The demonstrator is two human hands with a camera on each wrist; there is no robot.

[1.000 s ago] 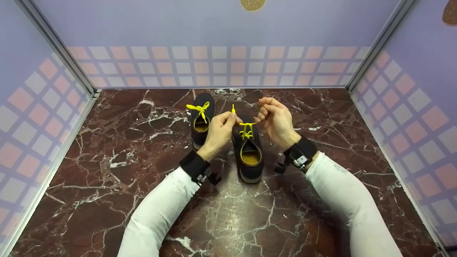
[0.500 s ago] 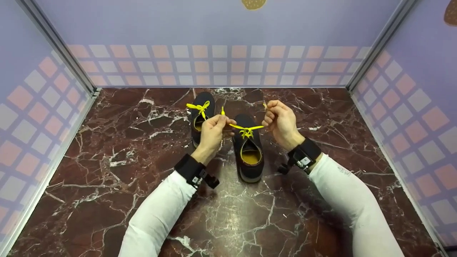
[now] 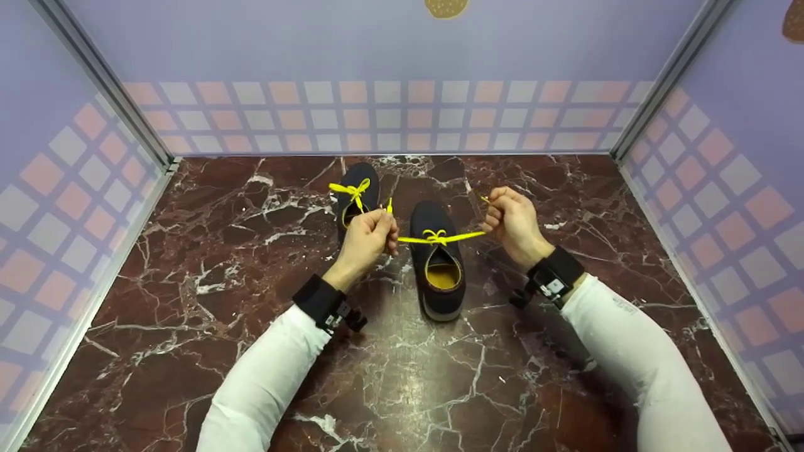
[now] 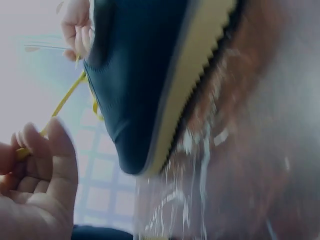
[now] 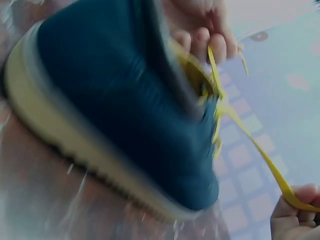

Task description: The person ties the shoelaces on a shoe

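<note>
A dark shoe [image 3: 443,306] with a yellow lace [image 3: 465,237] stands between my two hands, its opening facing me. My left hand [image 3: 366,242] grips one lace end to the left of the shoe, and a short tip sticks up above the fingers. On the other side my right hand [image 3: 515,223] pinches the opposite end. The lace runs nearly straight across the shoe, with small loops at the crossing. In the left wrist view, the lace passes between the curled fingers [image 4: 61,150]. The right wrist view shows the shoe's side [image 5: 125,100] and the taut lace.
A second dark shoe [image 3: 366,172] with its yellow lace tied in a bow stands behind my left hand, partly hidden by it. The marbled red-brown tabletop [image 3: 207,339] ends at lilac walls [image 3: 402,50] with pink and white squares at the back and sides.
My hands have moved apart, left hand leftward and right hand rightward, both a little nearer to me. The lace between them has stretched out and drawn down against the shoe.
</note>
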